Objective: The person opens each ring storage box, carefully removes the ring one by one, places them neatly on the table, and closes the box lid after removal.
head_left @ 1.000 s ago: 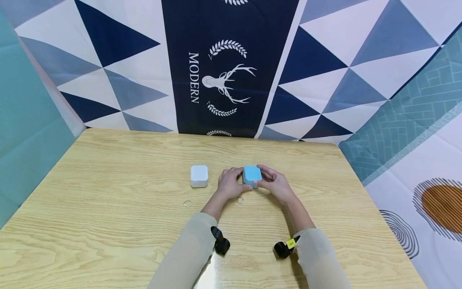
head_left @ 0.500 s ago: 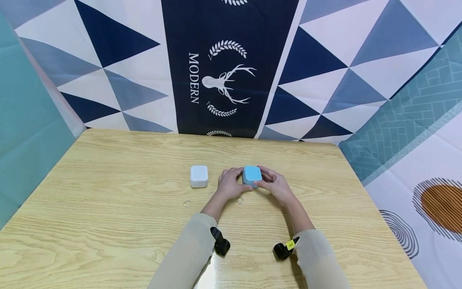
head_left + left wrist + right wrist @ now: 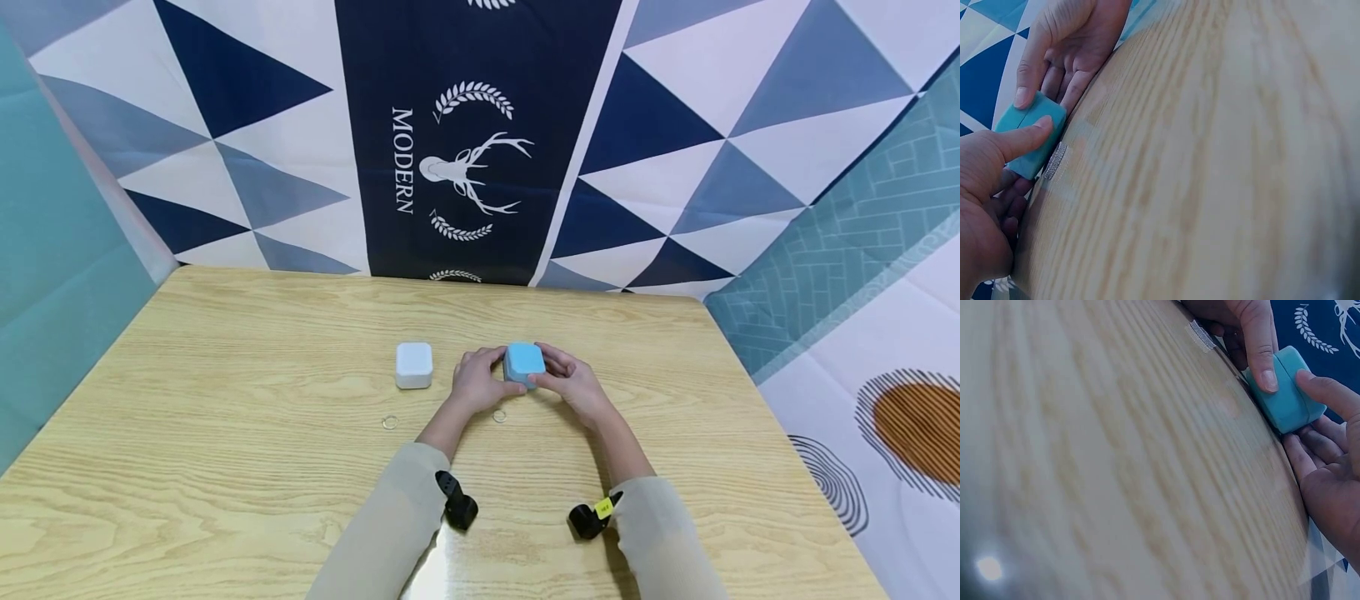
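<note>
A small light-blue ring box (image 3: pixel 525 358) with rounded corners stands on the wooden table, its lid down. A thin seam runs around it, plain in both wrist views. From the left, my left hand (image 3: pixel 476 379) grips the box, its thumb on the part below the seam. My right hand (image 3: pixel 573 385) pinches it from the other side, thumb up at the lid. In the right wrist view, both thumbs press the near face of the blue box (image 3: pixel 1291 409). Just in front of the box lies a silvery ring (image 3: pixel 499 416), which sparkles in the left wrist view.
Left of my hands stands a white box (image 3: pixel 414 365) of similar shape. A second thin ring (image 3: pixel 389 422) lies in front of it. Behind the table (image 3: pixel 247 400) hangs a patterned cloth (image 3: pixel 292 167).
</note>
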